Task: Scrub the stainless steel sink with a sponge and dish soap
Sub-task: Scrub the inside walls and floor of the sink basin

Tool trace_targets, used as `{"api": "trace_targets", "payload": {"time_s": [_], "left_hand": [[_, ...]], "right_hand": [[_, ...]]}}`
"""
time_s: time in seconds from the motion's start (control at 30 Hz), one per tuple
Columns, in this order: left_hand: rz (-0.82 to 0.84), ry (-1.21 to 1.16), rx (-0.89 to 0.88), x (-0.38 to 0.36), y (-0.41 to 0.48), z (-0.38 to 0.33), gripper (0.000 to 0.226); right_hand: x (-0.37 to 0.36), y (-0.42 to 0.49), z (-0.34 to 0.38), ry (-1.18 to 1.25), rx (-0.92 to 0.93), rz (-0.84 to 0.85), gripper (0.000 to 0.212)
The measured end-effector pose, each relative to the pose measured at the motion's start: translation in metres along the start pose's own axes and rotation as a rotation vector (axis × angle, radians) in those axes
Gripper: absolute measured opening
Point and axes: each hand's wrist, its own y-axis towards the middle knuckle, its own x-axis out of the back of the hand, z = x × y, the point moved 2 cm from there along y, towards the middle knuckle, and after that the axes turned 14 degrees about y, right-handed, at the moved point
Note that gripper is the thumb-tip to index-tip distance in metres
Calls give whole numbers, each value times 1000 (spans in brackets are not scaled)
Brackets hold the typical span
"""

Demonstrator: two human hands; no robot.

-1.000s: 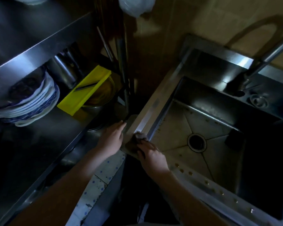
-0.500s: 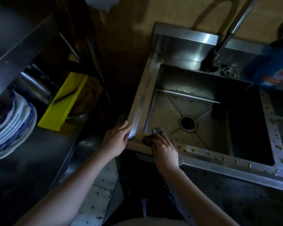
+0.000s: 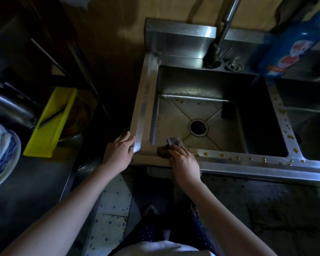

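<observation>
Two grips at the front-left corner of the sink [image 3: 251, 162]: right grip [image 3: 185, 162] grasps the sponge [image 3: 167, 147] on the front rim, left grip [image 3: 118, 152] rests released beside it; rim-scrub step, next stroke probably needs a rightward sweep over the soap drops [image 3: 222, 155].

Location type: domestic kitchen, dimly lit. Identifying features:

- A stainless steel sink [image 3: 229, 159] with a round drain [image 3: 198, 127], a second basin [image 3: 312, 122] adjoining on the right, and a tall metal faucet [image 3: 224, 28] at the back rim.
- A blue plastic bottle [image 3: 288, 50] stands beside the faucet.
- A steel table [image 3: 35, 182] at left carries stacked blue-and-white plates [image 3: 0, 154] and a yellow board [image 3: 50, 122] laid across a metal bowl [image 3: 79, 119].
- The floor [image 3: 111, 200] is tiled.
</observation>
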Motion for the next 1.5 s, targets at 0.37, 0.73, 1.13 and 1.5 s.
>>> {"api": "trace_targets", "payload": {"time_s": [0.37,0.73,1.13,1.5], "left_hand": [[179,-34,-207,-3,-4,-48,53],[246,-31,-270,-3,-1,-87,54],[177,-72,-137,-1,-2,-117,44],[155,-23,-194,-2,-2,-176,42]], "right_hand": [[60,-22,-83,-38,-270,-100,32],[24,-12,-48,-6,-198,-51,33],[89,-36,-128,-70,-271,-171,31],[113,-43,-154,24,-281,-192,30]]}}
